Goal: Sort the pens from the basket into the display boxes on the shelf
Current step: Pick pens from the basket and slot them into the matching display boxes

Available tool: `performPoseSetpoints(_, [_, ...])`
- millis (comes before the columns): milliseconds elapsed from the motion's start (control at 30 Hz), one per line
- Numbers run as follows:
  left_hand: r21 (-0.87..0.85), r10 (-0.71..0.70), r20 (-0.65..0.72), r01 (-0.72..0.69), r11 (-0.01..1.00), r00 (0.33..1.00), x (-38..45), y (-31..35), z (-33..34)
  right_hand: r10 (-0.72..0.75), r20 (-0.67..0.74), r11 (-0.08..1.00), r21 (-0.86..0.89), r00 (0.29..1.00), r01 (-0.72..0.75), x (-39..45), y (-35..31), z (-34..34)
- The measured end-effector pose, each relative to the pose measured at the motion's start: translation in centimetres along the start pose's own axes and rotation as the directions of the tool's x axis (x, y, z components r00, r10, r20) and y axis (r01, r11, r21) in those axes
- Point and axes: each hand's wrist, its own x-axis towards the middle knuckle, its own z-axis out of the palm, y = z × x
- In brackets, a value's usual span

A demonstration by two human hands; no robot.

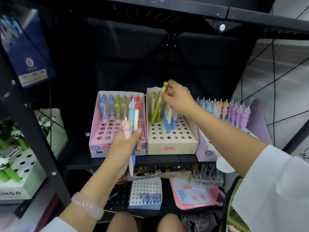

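Note:
My right hand [179, 99] pinches a green pen [158, 104] near its ball-shaped top; the pen leans with its tip in a back hole of the beige display box [172, 145]. That box holds other green pens and several blue-and-white pens [169, 120]. My left hand [124, 144] grips a bunch of pens [133, 124]: a pink figure pen, a blue one and a cream pen with a red top. It is in front of the pink display box [96, 136], which has blue, green and red pens in its back rows. The green basket [234, 213] hangs at my right side.
A lilac box [255, 114] full of pastel figure pens stands right of the beige box. Panda pens in a white box [18, 164] fill the left shelf. Below lie a small white box [145, 195] with clear pens and a pink board [195, 196]. A black shelf frame [35, 131] runs at the left.

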Motion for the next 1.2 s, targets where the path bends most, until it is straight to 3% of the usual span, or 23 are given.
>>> performPoseSetpoints(267, [0.001, -0.008, -0.004, 0.008, 1.000, 1.000, 0.0, -0.1, -0.1, 0.027, 0.086, 0.996, -0.083, 0.996, -0.020, 0.5, 0.1, 0.3])
performPoseSetpoints(400, [0.002, -0.008, -0.003, 0.008, 1.000, 1.000, -0.1, 0.0, 0.1, 0.028, 0.021, 0.998, 0.050, 0.999, -0.029, 0.3, -0.1, 0.4])
performPoseSetpoints(700, [-0.029, -0.008, 0.005, 0.008, 1.000, 1.000, -0.5, 0.1, 0.9, -0.119, -0.109, 0.993, 0.011, 0.987, 0.121, -1.9, -1.1, 0.3])
performPoseSetpoints(867, [-0.040, 0.049, 0.030, -0.048, 0.998, 0.998, -0.6, 0.3, 2.2, -0.182, 0.051, 0.983, 0.040, 0.982, 0.180, -4.7, -1.9, 1.1])
performPoseSetpoints(1033, [-0.007, 0.048, 0.073, -0.047, 0.999, 0.996, -1.0, 0.3, 4.0, -0.029, 0.179, 0.953, 0.301, 0.983, -0.027, -6.5, -1.2, 1.4])
performPoseSetpoints(1200, [-0.032, -0.011, 0.071, 0.014, 0.999, 0.997, -1.3, 0.0, 4.7, 0.200, 0.030, 0.798, 0.575, 0.979, -0.180, -6.3, 0.6, -0.8])
